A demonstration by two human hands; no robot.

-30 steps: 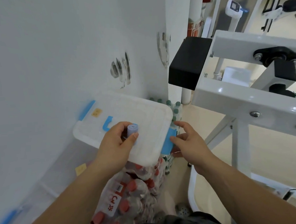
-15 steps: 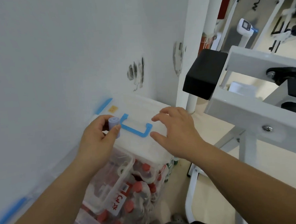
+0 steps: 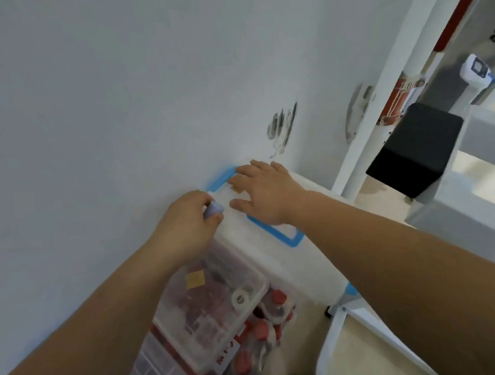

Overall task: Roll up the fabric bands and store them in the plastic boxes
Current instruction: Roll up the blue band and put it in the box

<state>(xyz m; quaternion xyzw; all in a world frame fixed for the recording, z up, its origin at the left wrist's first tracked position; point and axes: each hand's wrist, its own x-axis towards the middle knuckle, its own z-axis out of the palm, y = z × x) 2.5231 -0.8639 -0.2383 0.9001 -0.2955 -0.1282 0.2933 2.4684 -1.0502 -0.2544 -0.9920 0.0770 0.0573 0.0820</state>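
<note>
Head view: left hand [image 3: 185, 219] grip pinches a rolled band [image 3: 213, 209]; right hand [image 3: 265, 190] lies spread on the box lid [image 3: 296, 259]; labels unreadable.

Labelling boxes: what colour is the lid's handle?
Blue handle, seen in the head view.

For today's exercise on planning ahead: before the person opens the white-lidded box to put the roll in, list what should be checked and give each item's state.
1. Rolled band held in left hand: ok.
2. Right hand on the lid: ok.
3. Far blue latch within reach of right fingers: ok.
4. Latches released: cannot tell.
5. Room inside the box: cannot tell, lid still on.
</note>
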